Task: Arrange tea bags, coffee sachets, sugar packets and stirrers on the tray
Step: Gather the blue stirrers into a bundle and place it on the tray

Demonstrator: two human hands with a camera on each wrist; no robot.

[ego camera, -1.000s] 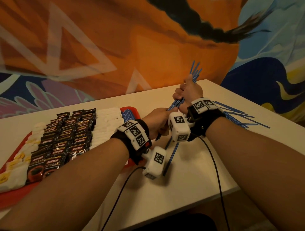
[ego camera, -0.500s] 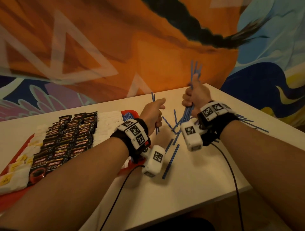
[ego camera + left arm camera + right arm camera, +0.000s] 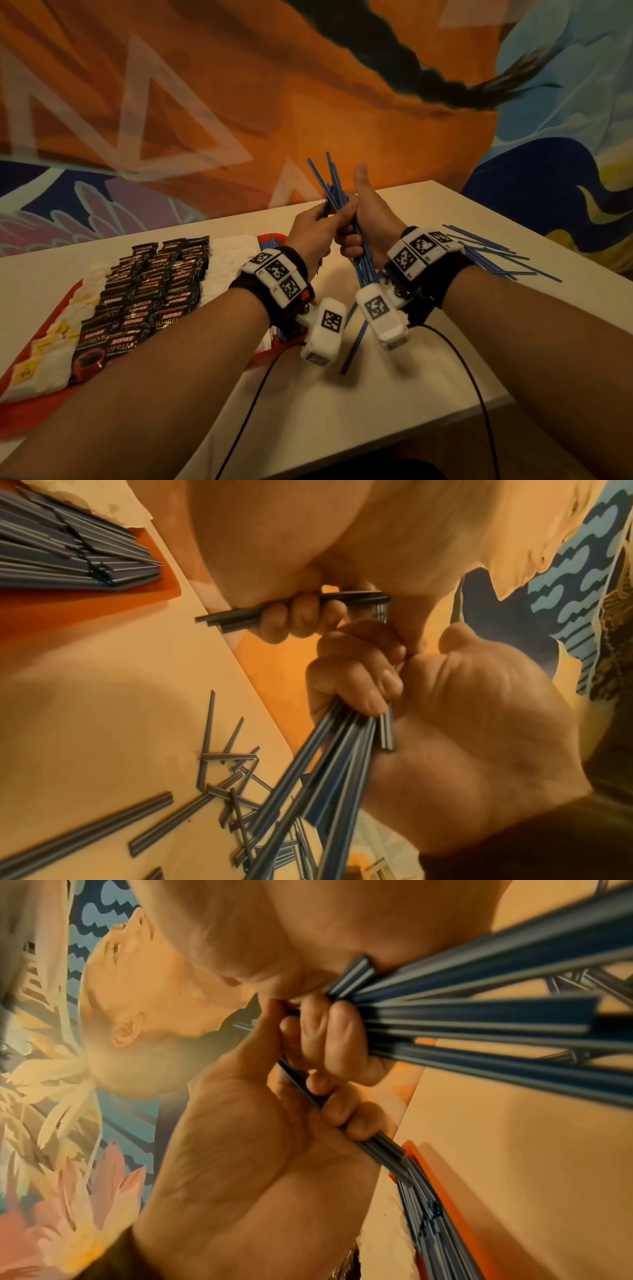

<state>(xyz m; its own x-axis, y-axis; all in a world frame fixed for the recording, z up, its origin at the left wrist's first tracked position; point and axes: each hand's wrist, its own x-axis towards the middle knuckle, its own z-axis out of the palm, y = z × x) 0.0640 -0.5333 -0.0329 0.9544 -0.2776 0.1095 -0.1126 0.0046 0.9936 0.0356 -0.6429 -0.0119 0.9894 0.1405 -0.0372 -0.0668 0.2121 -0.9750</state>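
My right hand point(image 3: 368, 219) grips a thick bundle of blue stirrers point(image 3: 334, 192) upright above the white table, thumb raised. In the right wrist view its fingers point(image 3: 337, 1031) wrap the bundle point(image 3: 479, 1015). My left hand point(image 3: 313, 228) touches it from the left and holds a few stirrers point(image 3: 291, 607) under curled fingers point(image 3: 301, 618). The red tray point(image 3: 272, 238) on the left carries rows of black coffee sachets point(image 3: 154, 284), white sugar packets point(image 3: 233, 253), tea bags with yellow tags point(image 3: 44, 353) and a row of stirrers point(image 3: 68, 555) at its right end.
Loose stirrers lie scattered on the table to the right of my right wrist point(image 3: 496, 257) and under the hands point(image 3: 232, 777). The table's point(image 3: 394, 394) near edge runs just below my forearms. A painted wall stands right behind the table.
Half a second ago my hands were apart, the left holding a few stirrers. Now the left hand has come back against the right hand's bundle, and the right thumb is raised.
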